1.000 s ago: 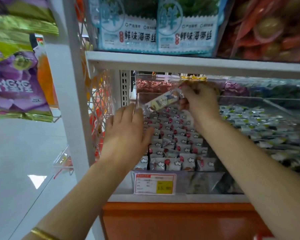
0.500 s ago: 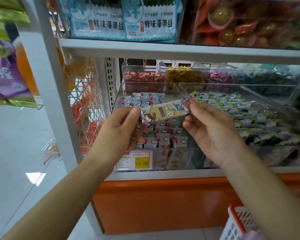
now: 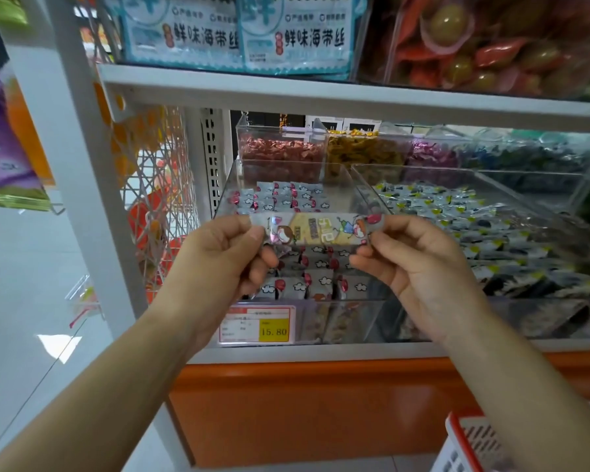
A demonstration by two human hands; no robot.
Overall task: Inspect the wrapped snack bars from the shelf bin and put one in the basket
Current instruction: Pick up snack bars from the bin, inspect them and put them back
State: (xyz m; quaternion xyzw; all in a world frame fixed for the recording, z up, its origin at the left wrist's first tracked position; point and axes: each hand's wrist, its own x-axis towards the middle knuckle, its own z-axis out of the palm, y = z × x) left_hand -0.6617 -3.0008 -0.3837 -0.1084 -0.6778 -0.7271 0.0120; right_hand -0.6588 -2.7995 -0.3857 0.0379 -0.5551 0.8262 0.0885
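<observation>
A person's two bare hands hold one wrapped snack bar (image 3: 321, 229) level in front of a shop shelf (image 3: 321, 350). The left hand (image 3: 218, 260) pinches the left end of the wrapper between thumb and fingers; the right hand (image 3: 419, 264) pinches the right end the same way. The bar lies horizontally between them, its printed face turned toward the camera, showing cartoon figures, a yellow patch and a red spot near the right end. It is raised above the clear bin (image 3: 341, 321) it matches, not touching the bars inside.

That bin stands at the shelf's front edge, towards its left end, and holds rows of similar small bars (image 3: 286, 199) in pale wrappers with red and white cloud marks. A price tag (image 3: 258, 325) with a yellow field reading 15.80 is fixed to the bin's front wall at its left. Just to the right stands a second clear bin (image 3: 532, 321) filled with grey, black and yellow wrapped sweets. Behind both, along the back of the shelf, smaller clear boxes hold red-brown, yellow and purple wrapped sweets.

The shelf board above carries pale blue packets (image 3: 239, 32) printed with Chinese characters, and beside them, to the right, a clear container of red and green wrapped items (image 3: 491, 46).

At the lower right corner of the view, the red rim and white mesh of a basket (image 3: 470, 444) shows partly, well below the hands.
</observation>
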